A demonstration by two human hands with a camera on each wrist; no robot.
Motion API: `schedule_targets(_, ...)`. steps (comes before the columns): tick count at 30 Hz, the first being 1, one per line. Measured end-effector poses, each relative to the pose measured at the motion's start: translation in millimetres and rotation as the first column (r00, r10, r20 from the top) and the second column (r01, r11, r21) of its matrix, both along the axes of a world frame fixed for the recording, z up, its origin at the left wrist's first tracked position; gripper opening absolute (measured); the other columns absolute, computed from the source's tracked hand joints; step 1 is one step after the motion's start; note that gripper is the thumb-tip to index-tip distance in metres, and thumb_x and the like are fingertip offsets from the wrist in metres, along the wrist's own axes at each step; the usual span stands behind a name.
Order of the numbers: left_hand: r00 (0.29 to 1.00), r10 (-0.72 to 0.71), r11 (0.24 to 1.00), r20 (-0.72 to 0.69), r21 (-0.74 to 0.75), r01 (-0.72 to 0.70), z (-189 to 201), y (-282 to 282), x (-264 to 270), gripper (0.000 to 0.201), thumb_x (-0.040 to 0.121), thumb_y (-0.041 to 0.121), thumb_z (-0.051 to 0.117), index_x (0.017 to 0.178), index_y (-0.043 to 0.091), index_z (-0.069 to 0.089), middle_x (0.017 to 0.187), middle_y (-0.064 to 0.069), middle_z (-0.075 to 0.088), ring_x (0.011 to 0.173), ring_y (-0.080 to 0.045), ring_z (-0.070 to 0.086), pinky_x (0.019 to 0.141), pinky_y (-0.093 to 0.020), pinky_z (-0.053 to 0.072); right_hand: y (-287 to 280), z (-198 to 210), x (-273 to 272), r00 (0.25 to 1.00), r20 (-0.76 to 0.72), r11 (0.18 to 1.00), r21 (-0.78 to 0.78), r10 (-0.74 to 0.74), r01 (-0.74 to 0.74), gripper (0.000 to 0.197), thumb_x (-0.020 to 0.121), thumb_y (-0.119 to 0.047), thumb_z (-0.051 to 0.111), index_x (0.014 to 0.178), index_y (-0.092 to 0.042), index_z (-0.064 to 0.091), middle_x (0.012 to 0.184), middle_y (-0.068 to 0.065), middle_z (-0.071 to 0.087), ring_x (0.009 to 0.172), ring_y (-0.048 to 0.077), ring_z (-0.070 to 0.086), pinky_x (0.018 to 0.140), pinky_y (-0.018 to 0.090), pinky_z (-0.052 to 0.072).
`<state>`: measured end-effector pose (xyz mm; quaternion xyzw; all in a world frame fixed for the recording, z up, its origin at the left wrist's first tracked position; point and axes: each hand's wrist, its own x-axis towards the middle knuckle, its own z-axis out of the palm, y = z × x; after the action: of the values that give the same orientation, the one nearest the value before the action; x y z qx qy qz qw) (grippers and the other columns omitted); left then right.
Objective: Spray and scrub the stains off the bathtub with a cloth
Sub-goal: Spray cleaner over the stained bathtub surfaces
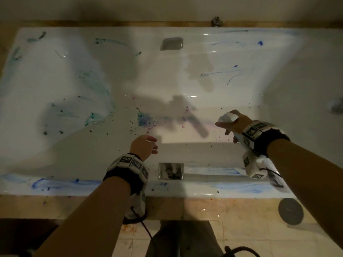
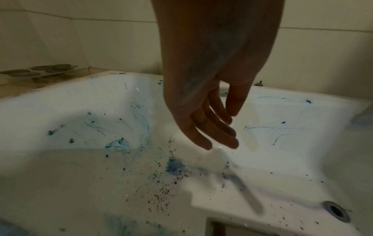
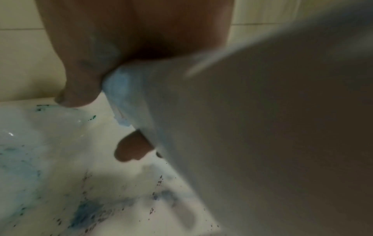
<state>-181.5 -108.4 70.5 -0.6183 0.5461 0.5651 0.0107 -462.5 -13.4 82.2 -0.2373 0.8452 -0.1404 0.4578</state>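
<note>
The white bathtub (image 1: 185, 190) fills the head view. Green smears (image 1: 92, 117), a blue-purple patch (image 1: 143, 119) with dark specks, and blue streaks (image 1: 219, 73) mark its inside. Blue smears (image 1: 55, 182) run along the near rim. My right hand (image 1: 228, 127) grips a white spray bottle (image 1: 229, 116) over the tub's right middle, nozzle pointing left. In the right wrist view the bottle (image 3: 201, 127) is blurred and hides most of the tub. My left hand (image 1: 152, 145) hangs above the tub floor with fingers (image 2: 220, 135) relaxed and holds nothing. No cloth shows in any view.
Chrome handles sit on the far wall (image 1: 171, 43) and near wall (image 1: 170, 170). A drain (image 2: 336, 210) lies at the tub's right end, and a tap (image 1: 336, 106) juts in from the right. A dark round disc (image 1: 290, 211) lies on the stained ledge.
</note>
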Motion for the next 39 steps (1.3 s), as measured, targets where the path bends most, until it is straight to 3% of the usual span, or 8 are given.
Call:
schedule_targets(6, 0.999, -0.046, 0.999, -0.014, 0.002, 0.046, 0, 24, -1, 0.015, 0.093, -0.001, 0.042, 0.098, 0.006, 0.055, 0.076, -0.008, 0.059, 0.060, -0.014, 0.057, 0.037, -0.009, 0.039, 41, 6, 14, 0.996, -0.036, 0.996, 0.020, 0.083, -0.082, 0.050, 0.081, -0.044, 0.065, 0.115, -0.010, 0.049, 0.068, 0.014, 0.063, 0.044, 0.020, 0.053, 0.041, 0.021, 0.039)
schedule_targets(11, 0.999, -0.043, 0.999, -0.015, -0.003, 0.043, -3, 44, -15, 0.016, 0.093, -0.001, 0.042, 0.097, 0.005, 0.056, 0.073, -0.006, 0.059, 0.059, -0.015, 0.057, 0.035, -0.007, 0.038, 71, 2, 7, 0.993, 0.006, 0.993, 0.035, 0.116, -0.116, 0.041, 0.083, -0.037, 0.066, 0.110, -0.012, 0.048, 0.085, 0.022, 0.067, 0.045, 0.020, 0.051, 0.045, 0.026, 0.044)
schedule_targets(15, 0.999, -0.045, 0.999, 0.011, -0.011, 0.045, -7, 60, -32, 0.018, 0.093, 0.000, 0.042, 0.102, 0.004, 0.058, 0.086, -0.013, 0.061, 0.060, -0.015, 0.056, 0.036, -0.007, 0.038, 92, -12, -10, 0.993, -0.019, 0.993, 0.036, 0.117, -0.116, 0.048, 0.082, -0.041, 0.066, 0.113, -0.009, 0.048, 0.062, 0.014, 0.061, 0.041, 0.019, 0.050, 0.044, 0.021, 0.037)
schedule_targets(21, 0.999, 0.000, 1.000, 0.032, -0.012, 0.001, -8, 79, -77, 0.021, 0.095, 0.001, 0.042, 0.108, -0.001, 0.058, 0.089, -0.015, 0.060, 0.060, -0.015, 0.056, 0.038, -0.009, 0.041, 104, -26, -64, 0.968, -0.023, 0.967, 0.060, 0.251, -0.250, 0.050, 0.083, -0.043, 0.064, 0.120, -0.014, 0.047, 0.068, -0.001, 0.057, 0.031, 0.002, 0.050, 0.038, 0.019, 0.039)
schedule_targets(24, 1.000, 0.012, 1.000, 0.013, -0.005, -0.012, -6, 88, -109, 0.018, 0.095, 0.002, 0.042, 0.103, 0.003, 0.058, 0.083, -0.012, 0.061, 0.055, -0.010, 0.059, 0.041, -0.011, 0.042, 104, -28, -102, 0.977, -0.123, 0.984, 0.028, 0.176, -0.173, 0.049, 0.080, -0.050, 0.063, 0.109, -0.013, 0.048, 0.068, 0.003, 0.057, 0.045, 0.017, 0.057, 0.040, 0.024, 0.043)
schedule_targets(28, 0.999, 0.033, 0.999, -0.016, 0.007, -0.033, -3, 97, -150, 0.016, 0.094, -0.001, 0.042, 0.098, 0.005, 0.056, 0.079, -0.012, 0.059, 0.061, -0.016, 0.056, 0.036, -0.008, 0.039, 100, -25, -158, 0.983, -0.173, 0.995, -0.055, 0.068, -0.079, 0.064, 0.073, -0.053, 0.068, 0.119, -0.016, 0.045, 0.111, 0.009, 0.062, 0.083, 0.031, 0.064, 0.042, 0.022, 0.048)
schedule_targets(32, 0.999, 0.032, 0.999, -0.005, 0.009, -0.032, -8, 103, -177, 0.016, 0.094, -0.001, 0.042, 0.096, 0.005, 0.056, 0.072, -0.006, 0.058, 0.061, -0.015, 0.057, 0.036, -0.007, 0.038, 97, -19, -206, 0.977, -0.158, 0.974, -0.196, -0.144, 0.112, 0.057, 0.077, -0.044, 0.070, 0.123, -0.016, 0.053, 0.109, 0.002, 0.059, 0.067, 0.028, 0.062, 0.031, 0.017, 0.043)
schedule_targets(39, 0.998, 0.021, 1.000, 0.056, 0.006, -0.022, -16, 113, -198, 0.016, 0.094, 0.001, 0.042, 0.097, 0.005, 0.058, 0.073, -0.007, 0.060, 0.043, -0.005, 0.059, 0.036, -0.008, 0.039, 99, -6, -258, 0.956, -0.206, 0.959, -0.232, -0.210, 0.161, 0.069, 0.073, -0.063, 0.061, 0.120, -0.013, 0.052, 0.099, 0.012, 0.065, 0.073, 0.035, 0.065, 0.076, 0.047, 0.056)
